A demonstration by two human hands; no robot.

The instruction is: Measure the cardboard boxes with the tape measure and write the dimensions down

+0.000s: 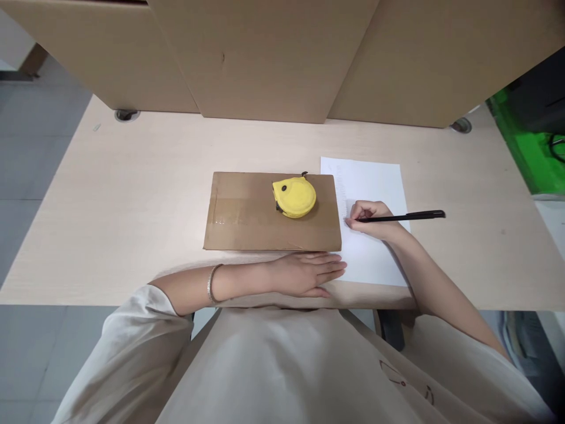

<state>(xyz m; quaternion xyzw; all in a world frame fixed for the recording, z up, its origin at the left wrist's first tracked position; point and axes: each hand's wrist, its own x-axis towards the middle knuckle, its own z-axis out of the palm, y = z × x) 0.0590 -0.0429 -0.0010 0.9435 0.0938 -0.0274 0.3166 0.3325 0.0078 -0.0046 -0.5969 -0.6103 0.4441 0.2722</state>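
Between the fingers of my right hand [371, 219] is a black pen [415, 216], its tip low over a white sheet of paper [379, 259]. Faint small writing runs down the sheet's left side. My left hand [311, 274] lies flat, fingers stretched out, its fingertips on the sheet's lower left corner. Just beyond that hand a flat brown cardboard box [242, 218] lies beside the paper. On the box sits a round yellow pouch [296, 197] with a black eye-like spot and a dark zip end.
Tall cardboard panels [273, 59] stand along the back of the pale wooden table [123, 194]. Cable holes [127, 115] are set near its back corners. At the far right, something bright green [525, 147] is beside dark equipment.
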